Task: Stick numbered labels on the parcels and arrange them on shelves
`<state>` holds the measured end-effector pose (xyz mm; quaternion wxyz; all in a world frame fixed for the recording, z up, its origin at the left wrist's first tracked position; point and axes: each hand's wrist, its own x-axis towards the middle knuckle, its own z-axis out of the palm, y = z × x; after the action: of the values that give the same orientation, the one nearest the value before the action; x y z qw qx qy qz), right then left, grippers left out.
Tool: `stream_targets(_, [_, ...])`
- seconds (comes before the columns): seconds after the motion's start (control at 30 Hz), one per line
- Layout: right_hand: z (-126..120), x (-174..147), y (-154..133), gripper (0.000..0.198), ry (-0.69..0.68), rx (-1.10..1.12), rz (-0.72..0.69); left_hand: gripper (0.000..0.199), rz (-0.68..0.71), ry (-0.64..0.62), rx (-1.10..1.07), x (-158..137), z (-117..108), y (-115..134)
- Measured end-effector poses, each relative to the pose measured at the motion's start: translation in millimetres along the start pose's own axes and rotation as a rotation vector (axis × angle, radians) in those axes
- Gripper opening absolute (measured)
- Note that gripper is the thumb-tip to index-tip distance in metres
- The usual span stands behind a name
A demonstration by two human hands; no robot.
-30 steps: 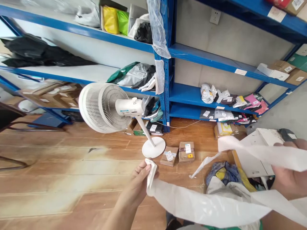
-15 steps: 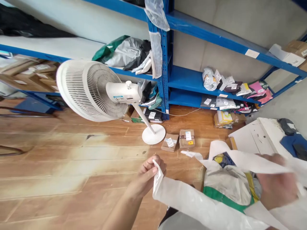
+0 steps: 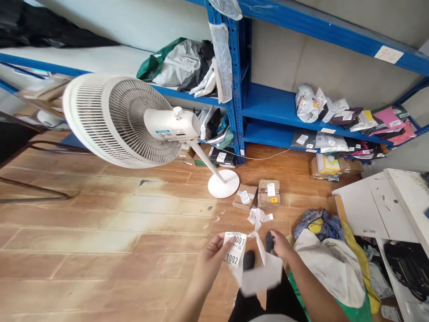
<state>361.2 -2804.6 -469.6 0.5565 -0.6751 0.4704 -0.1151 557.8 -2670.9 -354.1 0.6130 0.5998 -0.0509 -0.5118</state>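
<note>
My left hand (image 3: 216, 250) pinches a white label strip (image 3: 263, 279) between thumb and fingers. A printed label (image 3: 235, 248) reading "1002" and partly "001" faces up there, the thumb covering part of it. From that hand the strip sags in a loop, and a twisted tail (image 3: 258, 217) hangs beyond it over the floor. My right hand (image 3: 282, 246) is closed at the strip's other side, its fingertips pressed together by the loop. The exact grip point there is partly hidden.
A white pedestal fan (image 3: 134, 120) stands ahead on the wooden floor. Two cardboard boxes (image 3: 269, 193) lie near its base. Blue shelving (image 3: 268, 105) with parcels runs behind. At right are a woven sack (image 3: 330, 264) and a white cabinet (image 3: 368, 192).
My right hand has come in from the far right toward my left hand. The strip, stretched wide before, now hangs in a loop, and its printed label has turned into view.
</note>
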Motion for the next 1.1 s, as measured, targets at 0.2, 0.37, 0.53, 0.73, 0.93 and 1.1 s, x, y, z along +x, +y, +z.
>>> stream_targets(0.2, [-33, 26, -10, 0.050, -0.191, 0.205, -0.028, 0.055, -0.016, 0.152, 0.048, 34, 44, -48])
stream_targets(0.37, [-58, 55, -28, 0.034, -0.283, 0.249, -0.086, 0.058, -0.081, 0.209, 0.009, 66, 95, -66])
stream_targets(0.53, [-74, 91, -15, 0.028, -0.232, 0.252, -0.053, 0.058, -0.104, 0.205, 0.018, 99, 127, -67])
stream_targets(0.73, [-90, 115, -6, 0.033, -0.244, 0.306, 0.041, 0.057, -0.094, 0.250, 0.037, 130, 149, -67])
stream_targets(0.93, [-92, 132, 2, 0.036, -0.158, 0.343, 0.060, 0.052, -0.159, 0.170, -0.021, 149, 164, -65])
stream_targets(1.1, [-91, 143, 9, 0.035, -0.078, 0.347, 0.061, 0.051, -0.216, -0.015, -0.095, 163, 156, -71])
